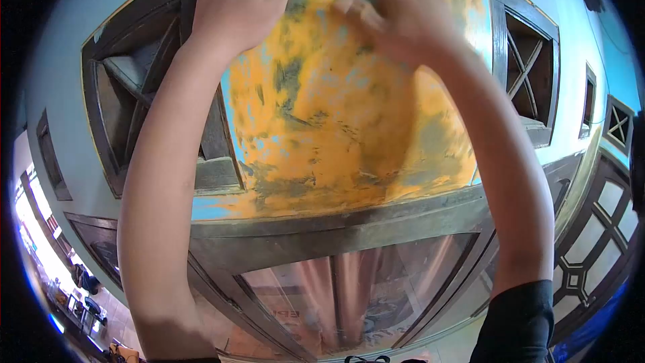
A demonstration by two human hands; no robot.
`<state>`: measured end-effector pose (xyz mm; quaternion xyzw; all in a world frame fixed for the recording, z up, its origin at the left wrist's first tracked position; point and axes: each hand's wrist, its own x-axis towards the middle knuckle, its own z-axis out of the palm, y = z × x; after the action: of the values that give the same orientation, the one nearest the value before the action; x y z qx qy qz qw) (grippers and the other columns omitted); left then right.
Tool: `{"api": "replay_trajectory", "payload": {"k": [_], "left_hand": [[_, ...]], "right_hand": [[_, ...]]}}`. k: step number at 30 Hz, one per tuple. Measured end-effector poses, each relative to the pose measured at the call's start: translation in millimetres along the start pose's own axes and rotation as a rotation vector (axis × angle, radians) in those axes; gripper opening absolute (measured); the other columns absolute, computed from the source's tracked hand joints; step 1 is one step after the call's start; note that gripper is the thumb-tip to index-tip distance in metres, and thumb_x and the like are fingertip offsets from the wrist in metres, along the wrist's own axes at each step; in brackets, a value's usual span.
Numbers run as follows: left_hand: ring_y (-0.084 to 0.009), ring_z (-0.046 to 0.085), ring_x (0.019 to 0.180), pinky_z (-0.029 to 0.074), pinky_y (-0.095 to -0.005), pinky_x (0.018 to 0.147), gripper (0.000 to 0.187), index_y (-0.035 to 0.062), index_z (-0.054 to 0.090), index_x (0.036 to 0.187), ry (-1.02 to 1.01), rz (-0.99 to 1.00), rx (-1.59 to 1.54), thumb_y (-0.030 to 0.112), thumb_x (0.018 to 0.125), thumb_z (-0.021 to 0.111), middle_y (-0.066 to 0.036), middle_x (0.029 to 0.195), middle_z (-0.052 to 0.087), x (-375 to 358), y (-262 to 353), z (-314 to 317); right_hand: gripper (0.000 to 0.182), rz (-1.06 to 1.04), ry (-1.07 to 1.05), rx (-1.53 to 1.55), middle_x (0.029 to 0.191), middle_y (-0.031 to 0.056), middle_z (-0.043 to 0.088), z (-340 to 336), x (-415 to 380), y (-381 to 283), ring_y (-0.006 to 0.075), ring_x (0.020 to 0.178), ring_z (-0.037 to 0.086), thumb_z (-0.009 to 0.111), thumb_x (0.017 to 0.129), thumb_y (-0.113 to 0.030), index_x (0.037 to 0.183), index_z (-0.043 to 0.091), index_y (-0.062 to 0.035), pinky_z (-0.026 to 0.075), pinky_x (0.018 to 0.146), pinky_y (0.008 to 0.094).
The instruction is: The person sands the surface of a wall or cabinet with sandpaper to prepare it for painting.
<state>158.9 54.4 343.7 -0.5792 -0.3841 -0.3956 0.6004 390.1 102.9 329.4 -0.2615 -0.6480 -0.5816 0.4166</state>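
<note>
A wall patch (336, 121) fills the middle of the view, its orange coat streaked with dark grey and with light blue showing through. Against its upper left part lies my left hand (245, 0), open, thumb apart and fingers pointing up; the fingertips are cut off by the top edge. My right hand (410, 13) is over the upper right part of the patch, blurred by motion, its thumb away from the fingers. Whether anything lies under the right palm is hidden.
Dark wooden vent frames with crossed bars stand left (144, 81) and right (527, 70) of the patch. Below it runs a wooden beam (322, 228) above glass panes (349, 296) with a curtain behind. A panelled door (594, 235) is at the far right.
</note>
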Motion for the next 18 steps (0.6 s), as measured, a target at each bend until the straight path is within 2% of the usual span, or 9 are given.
{"api": "replay_trajectory", "payload": {"k": [1, 3, 5, 6, 9, 13, 15, 17, 18], "left_hand": [[-0.0337, 0.019, 0.155, 0.012, -0.0493, 0.127, 0.055, 0.0117, 0.034, 0.158, 0.003, 0.012, 0.017, 0.033, 0.107, 0.035, -0.013, 0.166, 0.026, 1, -3, 2], [-0.0335, 0.019, 0.155, 0.012, -0.0494, 0.127, 0.055, 0.0116, 0.034, 0.158, 0.005, 0.03, 0.049, 0.033, 0.107, 0.036, -0.013, 0.166, 0.026, 2, -10, 8], [-0.0334, 0.02, 0.155, 0.012, -0.0496, 0.127, 0.055, 0.0114, 0.034, 0.158, -0.004, 0.003, 0.016, 0.032, 0.107, 0.036, -0.013, 0.166, 0.026, 1, -1, 1], [-0.0334, 0.02, 0.155, 0.012, -0.0497, 0.127, 0.055, 0.0113, 0.035, 0.158, -0.012, -0.014, 0.001, 0.032, 0.107, 0.036, -0.013, 0.166, 0.027, -1, 1, -1], [-0.0334, 0.02, 0.155, 0.013, -0.0497, 0.127, 0.055, 0.011, 0.035, 0.157, 0.037, 0.042, 0.023, 0.031, 0.106, 0.037, -0.014, 0.166, 0.027, 2, -12, 13], [-0.033, 0.02, 0.155, 0.013, -0.0495, 0.127, 0.055, 0.0108, 0.035, 0.157, 0.018, 0.007, 0.009, 0.031, 0.106, 0.037, -0.013, 0.166, 0.027, -1, -4, 5], [-0.0328, 0.02, 0.155, 0.013, -0.0492, 0.127, 0.054, 0.0106, 0.035, 0.157, 0.032, 0.035, 0.042, 0.031, 0.107, 0.036, -0.013, 0.166, 0.027, 1, -12, 12], [-0.0328, 0.02, 0.155, 0.013, -0.0491, 0.127, 0.054, 0.0102, 0.036, 0.157, 0.016, 0.005, 0.022, 0.031, 0.107, 0.036, -0.013, 0.166, 0.027, 0, -3, 3], [-0.0328, 0.02, 0.155, 0.013, -0.0491, 0.127, 0.054, 0.0099, 0.036, 0.157, 0.005, -0.011, 0.011, 0.03, 0.107, 0.036, -0.013, 0.166, 0.028, -2, 2, -1]], "right_hand": [[0.074, -0.071, -0.046, -0.107, 0.171, 0.0077, 0.009, -11, -5, -25, 0.0317, 0.157, 0.003, 0.039, 0.103, -0.057, 0.164, 0.014, -0.023, -0.003, 0.127, 0.0505], [0.068, -0.16, -0.209, 0.152, 0.17, 0.0082, 0.014, -34, -12, -25, 0.031, 0.158, 0.006, 0.042, 0.103, -0.051, 0.163, 0.022, -0.0247, 0.001, 0.127, 0.0505], [0.063, -0.059, -0.055, -0.042, 0.17, 0.0094, 0.018, -11, -1, 11, 0.0306, 0.157, 0.008, 0.043, 0.104, -0.048, 0.161, 0.029, -0.0243, 0.006, 0.127, 0.05], [0.063, 0.072, -0.036, 0.109, 0.169, 0.0101, 0.019, -20, 7, 28, 0.0313, 0.157, 0.009, 0.042, 0.104, -0.049, 0.16, 0.033, -0.0203, 0.007, 0.127, 0.0491], [0.07, 0.299, -0.002, 0.069, 0.17, 0.0148, 0.015, -14, 17, 29, 0.0329, 0.157, 0.006, 0.042, 0.103, -0.049, 0.161, 0.026, -0.0136, 0.005, 0.127, 0.0491], [0.081, -0.147, -0.071, 0.038, 0.17, 0.0121, 0.011, -5, -19, -29, 0.0341, 0.157, 0.006, 0.038, 0.1, -0.063, 0.164, 0.013, -0.0207, -0.001, 0.126, 0.0549], [0.075, -0.193, -0.113, -0.09, 0.17, 0.0122, 0.014, -11, -22, -10, 0.0356, 0.157, 0.01, 0.04, 0.101, -0.057, 0.163, 0.021, -0.0211, 0.003, 0.126, 0.0542], [0.068, 0.062, -0.077, 0.079, 0.169, 0.0125, 0.02, -20, -9, 20, 0.0349, 0.156, 0.012, 0.04, 0.101, -0.052, 0.16, 0.032, -0.0192, 0.008, 0.127, 0.0525], [0.061, 0.234, 0.036, 0.158, 0.166, 0.013, 0.028, -24, 0, 26, 0.0331, 0.156, 0.016, 0.04, 0.102, -0.046, 0.156, 0.041, -0.0169, 0.01, 0.127, 0.0509]]}}
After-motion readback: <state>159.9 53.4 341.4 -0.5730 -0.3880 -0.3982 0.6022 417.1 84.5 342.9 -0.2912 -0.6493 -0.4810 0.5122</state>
